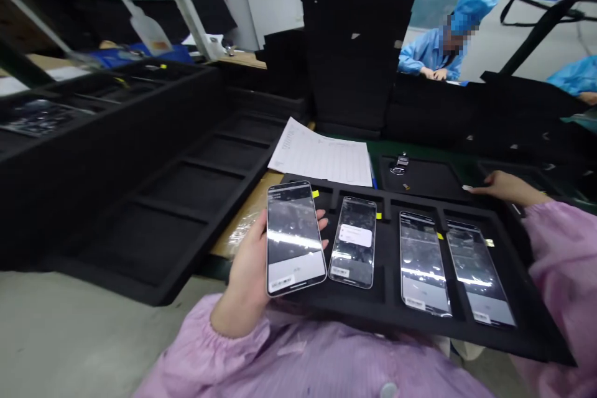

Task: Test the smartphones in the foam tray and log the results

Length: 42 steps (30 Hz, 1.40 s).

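My left hand (247,267) is wrapped round a smartphone (293,236), holding it screen-up above the left end of a black foam tray (387,298). Three more phones lie in the tray's slots: one with a white pop-up on its screen (353,241), and two (422,261) (478,270) to the right. My right hand (506,188) reaches out over the far right corner of the tray, fingers stretched towards a small black tray (420,180); a small white thing sits at its fingertips.
A printed paper sheet (321,155) lies behind the tray. Long black foam trays (186,193) with empty slots stand at the left. Stacked black foam (354,56) rises at the back. A person in blue (436,50) works beyond it. Small metal parts (400,165) lie on the small tray.
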Each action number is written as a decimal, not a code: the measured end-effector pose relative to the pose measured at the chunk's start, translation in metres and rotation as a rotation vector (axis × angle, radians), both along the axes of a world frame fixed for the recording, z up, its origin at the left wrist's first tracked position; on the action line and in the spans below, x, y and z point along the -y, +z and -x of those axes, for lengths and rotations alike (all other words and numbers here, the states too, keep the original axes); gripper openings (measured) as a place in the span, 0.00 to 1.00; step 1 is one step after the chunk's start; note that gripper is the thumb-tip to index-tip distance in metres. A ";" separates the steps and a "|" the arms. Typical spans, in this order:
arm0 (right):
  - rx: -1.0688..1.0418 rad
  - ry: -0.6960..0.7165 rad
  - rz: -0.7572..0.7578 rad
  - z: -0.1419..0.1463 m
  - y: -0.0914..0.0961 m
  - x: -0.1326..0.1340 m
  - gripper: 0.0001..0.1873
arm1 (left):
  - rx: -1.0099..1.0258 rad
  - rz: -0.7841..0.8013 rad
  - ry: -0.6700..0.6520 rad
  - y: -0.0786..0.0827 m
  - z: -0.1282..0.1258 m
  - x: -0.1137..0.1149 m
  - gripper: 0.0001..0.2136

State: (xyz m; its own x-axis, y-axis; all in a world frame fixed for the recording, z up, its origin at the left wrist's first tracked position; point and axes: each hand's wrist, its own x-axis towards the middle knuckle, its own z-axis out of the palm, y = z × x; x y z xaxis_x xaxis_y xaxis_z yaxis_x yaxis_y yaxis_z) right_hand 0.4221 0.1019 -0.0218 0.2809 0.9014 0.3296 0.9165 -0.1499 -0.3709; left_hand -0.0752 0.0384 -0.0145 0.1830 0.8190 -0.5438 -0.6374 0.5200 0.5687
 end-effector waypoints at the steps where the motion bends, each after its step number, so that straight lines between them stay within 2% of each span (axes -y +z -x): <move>1: 0.022 -0.018 0.052 -0.002 0.003 0.002 0.35 | -0.031 0.025 -0.005 0.002 0.007 -0.004 0.23; 4: 0.087 -0.072 0.136 0.007 0.018 0.026 0.37 | -0.124 0.034 0.004 0.011 0.021 -0.016 0.21; 6: 0.137 -0.038 0.153 0.031 0.028 0.055 0.38 | -0.140 0.007 -0.047 0.017 0.023 -0.023 0.21; 9: 0.175 0.154 0.122 0.082 0.034 0.109 0.35 | -0.218 0.009 -0.145 0.019 0.017 -0.032 0.20; 11: 0.186 0.289 0.072 0.113 0.027 0.145 0.31 | -0.364 -0.014 -0.194 0.015 0.015 -0.033 0.20; 13: 0.183 0.362 0.032 0.133 0.014 0.176 0.27 | -0.618 -0.138 -0.196 0.008 0.015 -0.028 0.19; 14: 0.171 0.366 0.021 0.138 0.007 0.187 0.25 | -0.790 -0.261 -0.167 0.006 0.013 -0.022 0.20; 16: 0.142 0.328 0.030 0.138 -0.002 0.200 0.22 | -1.150 -0.614 -0.102 0.003 0.003 -0.005 0.24; 17: 0.132 0.299 0.036 0.133 -0.003 0.199 0.21 | -1.294 -0.813 -0.114 0.002 -0.007 0.005 0.27; 18: 0.127 0.272 0.053 0.125 -0.002 0.194 0.21 | -1.382 -1.004 -0.197 0.003 -0.021 0.016 0.29; 20: 0.130 0.229 0.084 0.105 0.007 0.169 0.20 | -1.422 -1.263 -0.517 0.003 -0.058 0.033 0.29; 22: 0.137 0.190 0.101 0.082 0.019 0.130 0.18 | -1.476 -1.359 -0.800 0.001 -0.100 0.044 0.31; 23: 0.140 0.174 0.128 0.071 0.023 0.109 0.18 | -1.553 -1.346 -0.883 -0.002 -0.119 0.047 0.32; 24: 0.141 0.194 0.224 0.062 0.026 0.088 0.19 | -1.620 -1.319 -0.949 -0.005 -0.135 0.047 0.33; 26: 0.142 0.192 0.282 0.047 0.026 0.053 0.16 | -1.681 -1.257 -1.018 -0.010 -0.155 0.046 0.35; 29: 0.141 0.154 0.324 0.038 0.015 0.027 0.12 | -1.566 -1.153 -1.099 -0.012 -0.157 0.041 0.36; 32: 0.118 0.134 0.331 0.036 0.008 0.032 0.07 | -1.439 -1.053 -1.161 -0.005 -0.146 0.036 0.36; 34: 0.080 0.161 0.334 0.035 0.011 0.043 0.06 | -1.434 -1.041 -1.178 0.000 -0.141 0.036 0.36; 38: -0.009 0.202 0.368 0.028 0.026 0.049 0.08 | -1.625 -1.164 -1.169 0.006 -0.154 0.041 0.34; 40: -0.041 0.195 0.392 0.026 0.029 0.035 0.09 | -1.673 -1.286 -1.164 0.007 -0.170 0.045 0.33; 42: -0.051 0.185 0.429 0.030 0.026 0.013 0.08 | -1.639 -1.401 -1.167 0.005 -0.190 0.044 0.33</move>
